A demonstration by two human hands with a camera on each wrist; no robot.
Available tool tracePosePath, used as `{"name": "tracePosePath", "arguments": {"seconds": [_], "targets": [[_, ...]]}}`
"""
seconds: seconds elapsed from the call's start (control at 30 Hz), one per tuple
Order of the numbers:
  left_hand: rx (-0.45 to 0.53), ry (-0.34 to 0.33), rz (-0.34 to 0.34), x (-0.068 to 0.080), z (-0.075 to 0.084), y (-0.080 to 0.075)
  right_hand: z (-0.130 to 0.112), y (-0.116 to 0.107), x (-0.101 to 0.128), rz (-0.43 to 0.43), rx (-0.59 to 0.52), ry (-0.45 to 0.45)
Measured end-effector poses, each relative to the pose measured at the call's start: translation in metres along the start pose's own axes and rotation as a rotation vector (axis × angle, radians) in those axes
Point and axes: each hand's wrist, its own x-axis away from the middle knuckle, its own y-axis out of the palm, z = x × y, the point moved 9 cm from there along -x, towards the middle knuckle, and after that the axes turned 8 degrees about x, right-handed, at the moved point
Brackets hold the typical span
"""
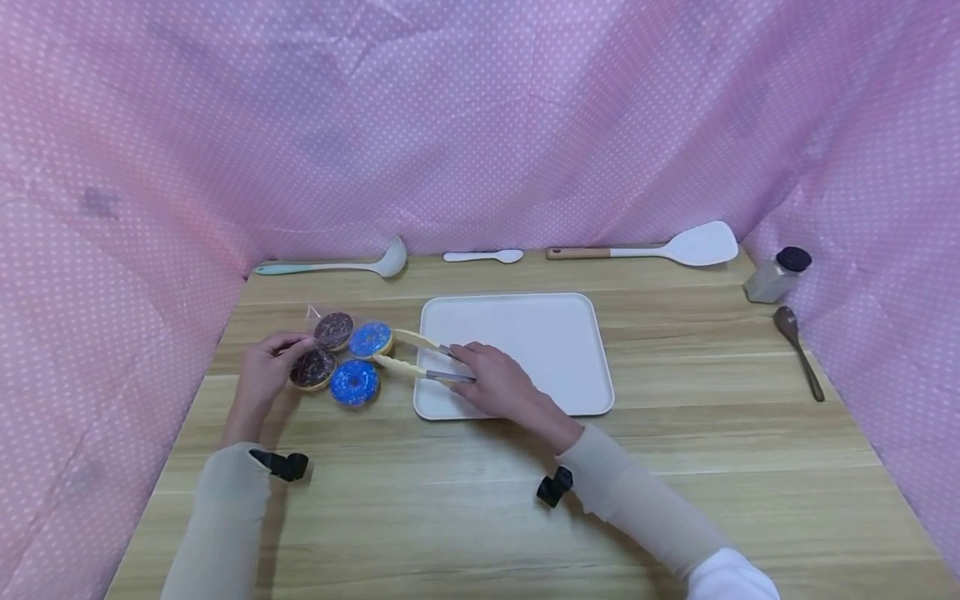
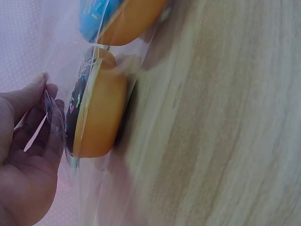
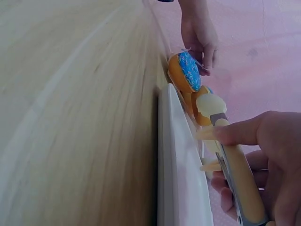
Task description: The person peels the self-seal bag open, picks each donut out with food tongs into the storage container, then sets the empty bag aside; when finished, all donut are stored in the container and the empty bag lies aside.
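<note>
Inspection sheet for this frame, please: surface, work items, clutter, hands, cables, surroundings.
Surface: wooden table, bare wood in front.
Work items: four doughnuts, two blue and two chocolate, in a clear bag; cream tongs with tips at the upper blue doughnut; white tray beside them.
Clutter: ladle, white spoon, spatula, jar, dark spoon along the back and right edges.
Hands: left hand pinches the bag's film; right hand grips the tongs.
Cables: nothing seen.
Surroundings: pink dotted cloth on three sides.
</note>
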Motion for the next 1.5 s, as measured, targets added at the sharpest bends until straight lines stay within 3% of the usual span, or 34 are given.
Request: {"name": "tracePosePath", "arguments": {"seconds": [0.3,0.8,1.17,1.5], "targets": [[0.012,0.015,0.004,-0.003,0.000,-0.001,0.010,-0.007,0.006,0.005,-0.081,-0.007],[-0.053,-0.045,-0.006,-0.001,0.001,0.002,0.003,-0.010,0.026,0.117,0.145,0.054],[-0.032,-0.016,-0.023,-0.002,0.002,0.005,0.003,-0.005,0.022,0.082,0.046,0.063],[-0.022,0.004,-0.023,-0.003,0.003,0.008,-0.007,-0.002,0.018,0.076,0.079,0.079]]}}
